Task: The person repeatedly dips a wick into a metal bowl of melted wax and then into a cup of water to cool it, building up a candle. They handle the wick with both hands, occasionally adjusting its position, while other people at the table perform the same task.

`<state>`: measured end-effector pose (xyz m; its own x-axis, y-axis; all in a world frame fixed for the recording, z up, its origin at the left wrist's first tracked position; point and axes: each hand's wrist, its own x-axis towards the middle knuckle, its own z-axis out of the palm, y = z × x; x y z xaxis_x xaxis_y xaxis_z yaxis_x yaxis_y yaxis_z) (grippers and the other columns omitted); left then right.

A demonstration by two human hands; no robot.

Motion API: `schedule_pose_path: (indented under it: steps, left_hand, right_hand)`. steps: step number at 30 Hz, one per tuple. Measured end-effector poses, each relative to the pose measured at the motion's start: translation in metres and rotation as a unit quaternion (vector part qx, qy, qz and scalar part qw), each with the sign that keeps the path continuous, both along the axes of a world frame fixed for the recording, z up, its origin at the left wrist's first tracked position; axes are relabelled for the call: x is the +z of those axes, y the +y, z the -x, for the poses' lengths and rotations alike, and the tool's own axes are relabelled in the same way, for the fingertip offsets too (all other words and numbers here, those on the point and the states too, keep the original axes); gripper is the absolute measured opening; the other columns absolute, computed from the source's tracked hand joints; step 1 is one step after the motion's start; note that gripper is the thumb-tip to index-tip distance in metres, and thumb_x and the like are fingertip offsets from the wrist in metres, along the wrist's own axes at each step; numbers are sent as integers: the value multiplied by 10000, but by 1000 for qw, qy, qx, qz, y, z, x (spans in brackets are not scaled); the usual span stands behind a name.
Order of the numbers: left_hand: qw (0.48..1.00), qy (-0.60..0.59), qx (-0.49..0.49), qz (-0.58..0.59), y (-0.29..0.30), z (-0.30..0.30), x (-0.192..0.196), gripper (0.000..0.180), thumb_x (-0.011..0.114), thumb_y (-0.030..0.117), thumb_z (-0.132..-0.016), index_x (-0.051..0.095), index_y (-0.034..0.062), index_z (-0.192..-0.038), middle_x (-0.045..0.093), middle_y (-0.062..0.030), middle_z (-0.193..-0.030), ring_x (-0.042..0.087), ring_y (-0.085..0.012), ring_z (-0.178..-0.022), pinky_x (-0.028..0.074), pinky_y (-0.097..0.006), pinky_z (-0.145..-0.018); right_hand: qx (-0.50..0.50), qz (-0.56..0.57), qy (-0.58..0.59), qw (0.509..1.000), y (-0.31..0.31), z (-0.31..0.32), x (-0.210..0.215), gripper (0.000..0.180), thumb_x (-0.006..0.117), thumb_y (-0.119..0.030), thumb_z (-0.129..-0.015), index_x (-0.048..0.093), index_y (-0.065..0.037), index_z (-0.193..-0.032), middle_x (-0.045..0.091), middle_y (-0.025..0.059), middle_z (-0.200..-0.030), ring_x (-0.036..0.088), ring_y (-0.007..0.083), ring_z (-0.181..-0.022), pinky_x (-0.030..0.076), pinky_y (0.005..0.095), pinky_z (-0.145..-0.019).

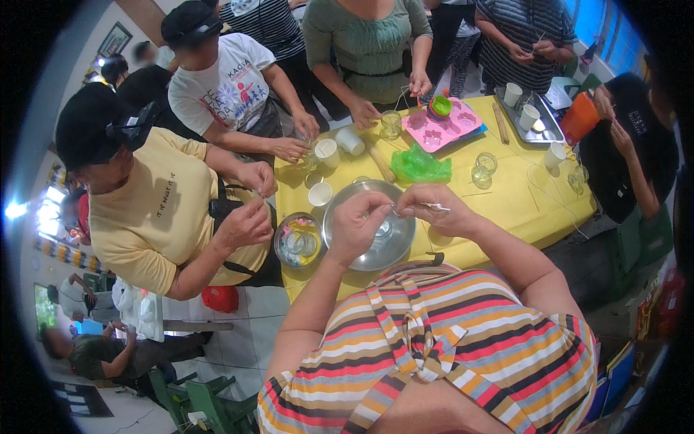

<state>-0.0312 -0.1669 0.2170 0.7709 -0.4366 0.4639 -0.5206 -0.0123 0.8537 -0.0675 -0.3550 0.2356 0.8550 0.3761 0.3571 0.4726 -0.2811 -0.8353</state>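
My left hand (pixel 356 226) and my right hand (pixel 434 208) are raised close together over a wide metal bowl (pixel 345 246) on the yellow table (pixel 506 199). Both pinch a thin white wick (pixel 432 207) with a small metal piece between the fingertips; the wick runs from one hand to the other. A small glass jar (pixel 383 231) stands inside the bowl below my hands, partly hidden by my left hand.
Several people stand around the table working with their own hands. On it are a glass bowl of coloured bits (pixel 298 241), white cups (pixel 320 194), small glass jars (pixel 483 168), a green plastic bag (pixel 419 166), a pink mould tray (pixel 442 129) and a metal tray (pixel 538 124).
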Motion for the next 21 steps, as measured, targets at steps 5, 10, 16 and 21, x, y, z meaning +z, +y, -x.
schedule_pose_path:
  steps: [5,10,16,21]
  left_hand:
    - [995,93,-4,44,-5,-4,-1,94,581,72,-783,593,-7,-831,592,-50,-748,551,-90,-674,441,-222,-609]
    - [991,98,71,53,-13,-8,2,83,577,72,-787,590,-5,-813,594,-34,-738,544,-68,-668,438,-213,-608]
    - [974,197,104,42,-16,-13,-8,93,582,90,-790,594,-2,-792,586,-7,-694,523,-55,-632,421,-205,-579]
    - [966,233,92,63,-16,-9,2,84,571,88,-799,573,4,-796,561,-15,-698,499,-66,-620,411,-196,-590]
  right_hand:
    - [-16,-63,146,987,-1,-7,1,146,604,-87,-775,585,-22,-905,596,84,-796,569,165,-755,446,271,-679]
    - [-48,-50,3,998,5,-10,-3,202,637,-53,-734,581,-25,-926,602,82,-836,574,160,-780,443,270,-702]
    - [-125,83,-192,970,13,-16,-3,264,652,-3,-669,580,-63,-916,597,81,-824,563,221,-734,417,302,-674]
    - [-138,66,-231,961,15,-21,-6,211,660,-53,-668,585,-68,-866,592,76,-802,562,255,-747,410,340,-660]
